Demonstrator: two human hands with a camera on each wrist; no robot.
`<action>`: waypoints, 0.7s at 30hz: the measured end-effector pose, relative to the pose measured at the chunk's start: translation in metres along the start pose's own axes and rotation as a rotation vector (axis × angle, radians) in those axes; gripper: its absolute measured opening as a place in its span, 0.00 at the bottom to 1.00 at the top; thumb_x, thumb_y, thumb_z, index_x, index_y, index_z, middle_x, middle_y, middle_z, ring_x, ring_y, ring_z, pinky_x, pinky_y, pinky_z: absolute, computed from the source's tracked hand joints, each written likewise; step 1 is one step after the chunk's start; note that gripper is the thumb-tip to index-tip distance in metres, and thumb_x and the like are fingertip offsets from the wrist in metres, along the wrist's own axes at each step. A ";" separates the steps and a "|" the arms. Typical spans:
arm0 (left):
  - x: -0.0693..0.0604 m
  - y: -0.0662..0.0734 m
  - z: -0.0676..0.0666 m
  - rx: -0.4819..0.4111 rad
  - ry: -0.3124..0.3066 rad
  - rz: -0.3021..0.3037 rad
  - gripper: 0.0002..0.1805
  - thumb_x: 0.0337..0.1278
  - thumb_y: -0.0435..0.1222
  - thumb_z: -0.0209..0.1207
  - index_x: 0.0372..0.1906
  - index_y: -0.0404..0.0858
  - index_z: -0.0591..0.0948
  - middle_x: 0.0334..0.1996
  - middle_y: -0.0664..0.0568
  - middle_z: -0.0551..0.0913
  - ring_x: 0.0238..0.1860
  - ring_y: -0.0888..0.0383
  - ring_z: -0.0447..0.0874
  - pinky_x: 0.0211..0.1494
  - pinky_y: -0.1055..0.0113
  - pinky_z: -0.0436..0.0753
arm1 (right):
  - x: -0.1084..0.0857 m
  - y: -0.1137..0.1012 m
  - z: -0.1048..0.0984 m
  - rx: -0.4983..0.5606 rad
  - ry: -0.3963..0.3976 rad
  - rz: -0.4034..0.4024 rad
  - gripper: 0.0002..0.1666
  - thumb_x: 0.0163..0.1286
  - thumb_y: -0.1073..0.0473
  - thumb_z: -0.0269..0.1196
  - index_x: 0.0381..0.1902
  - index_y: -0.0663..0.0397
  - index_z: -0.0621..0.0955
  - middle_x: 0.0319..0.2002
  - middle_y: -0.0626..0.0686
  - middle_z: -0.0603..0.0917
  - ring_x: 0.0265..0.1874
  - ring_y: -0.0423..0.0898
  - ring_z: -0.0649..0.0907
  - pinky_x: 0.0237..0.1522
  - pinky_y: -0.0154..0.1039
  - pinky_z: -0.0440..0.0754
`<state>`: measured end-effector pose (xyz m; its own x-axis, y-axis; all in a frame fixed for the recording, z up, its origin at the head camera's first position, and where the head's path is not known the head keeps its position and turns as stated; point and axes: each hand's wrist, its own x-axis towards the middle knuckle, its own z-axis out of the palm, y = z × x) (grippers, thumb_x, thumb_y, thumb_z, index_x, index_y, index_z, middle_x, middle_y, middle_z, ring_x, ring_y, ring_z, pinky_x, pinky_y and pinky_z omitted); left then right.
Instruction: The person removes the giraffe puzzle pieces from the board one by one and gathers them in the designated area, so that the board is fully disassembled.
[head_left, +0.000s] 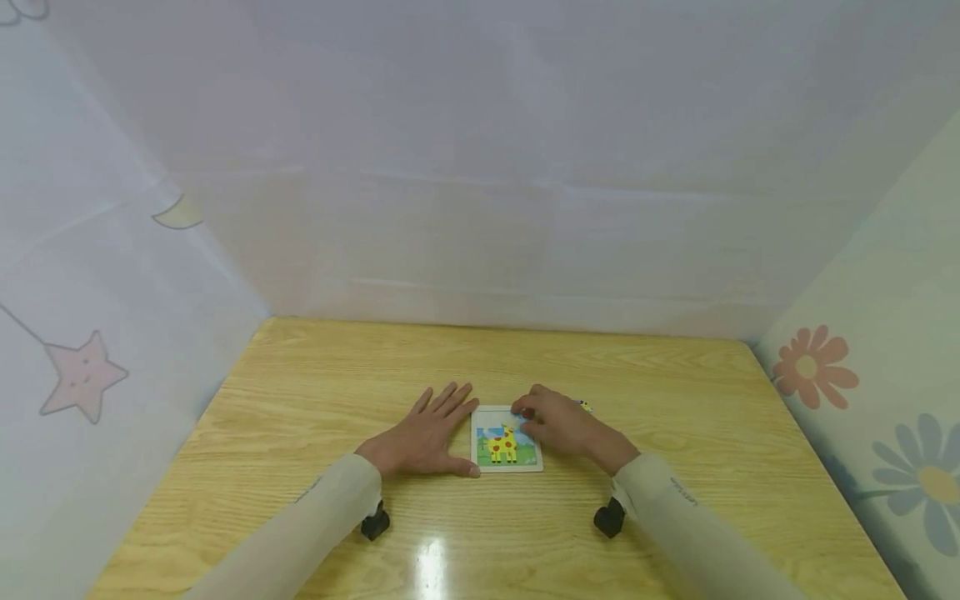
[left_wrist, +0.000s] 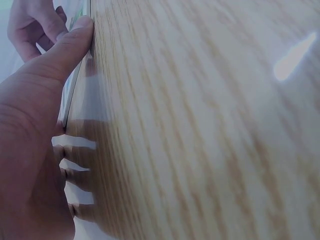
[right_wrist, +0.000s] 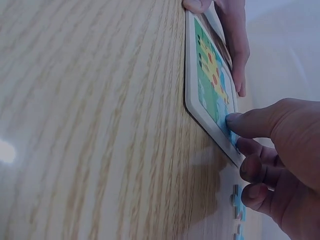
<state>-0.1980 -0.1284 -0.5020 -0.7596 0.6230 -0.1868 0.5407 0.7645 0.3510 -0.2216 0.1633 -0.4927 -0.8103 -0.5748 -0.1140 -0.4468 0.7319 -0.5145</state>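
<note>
Giraffe puzzle, square and white-framed, was seemingly steadied by the splayed left hand; any grip by right hand was unclear.

Shiny, smooth wood is seen on the table, and light is bounced off it. The puzzle board is finished smooth around its edge, but wood and card cannot be told apart. The sleeves are made of dull cloth. The back sheet is wrinkled like thin cloth.

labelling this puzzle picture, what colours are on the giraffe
Giraffe: yellow with red spots, best in head view.
</note>
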 end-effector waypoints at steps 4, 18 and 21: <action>0.001 -0.001 0.000 -0.002 0.003 -0.004 0.62 0.60 0.74 0.61 0.88 0.42 0.53 0.90 0.44 0.41 0.90 0.40 0.37 0.89 0.33 0.43 | 0.001 -0.002 0.000 -0.006 -0.009 -0.007 0.20 0.79 0.56 0.65 0.65 0.51 0.85 0.49 0.47 0.82 0.43 0.39 0.80 0.48 0.41 0.82; 0.001 -0.001 0.001 0.005 0.002 -0.004 0.63 0.60 0.75 0.60 0.88 0.44 0.53 0.90 0.46 0.41 0.90 0.41 0.37 0.89 0.34 0.42 | 0.004 -0.002 0.000 -0.026 0.006 -0.023 0.16 0.78 0.57 0.67 0.60 0.50 0.83 0.52 0.49 0.78 0.43 0.41 0.78 0.49 0.41 0.82; 0.001 -0.001 0.001 0.009 0.000 -0.005 0.63 0.60 0.75 0.60 0.88 0.44 0.52 0.90 0.46 0.41 0.90 0.41 0.37 0.89 0.34 0.42 | 0.005 -0.003 0.001 -0.025 0.014 -0.014 0.17 0.78 0.58 0.67 0.61 0.51 0.81 0.52 0.50 0.79 0.44 0.41 0.78 0.49 0.42 0.82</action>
<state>-0.1988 -0.1284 -0.5039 -0.7624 0.6191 -0.1884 0.5401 0.7691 0.3418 -0.2241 0.1578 -0.4925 -0.8091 -0.5798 -0.0954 -0.4669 0.7329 -0.4948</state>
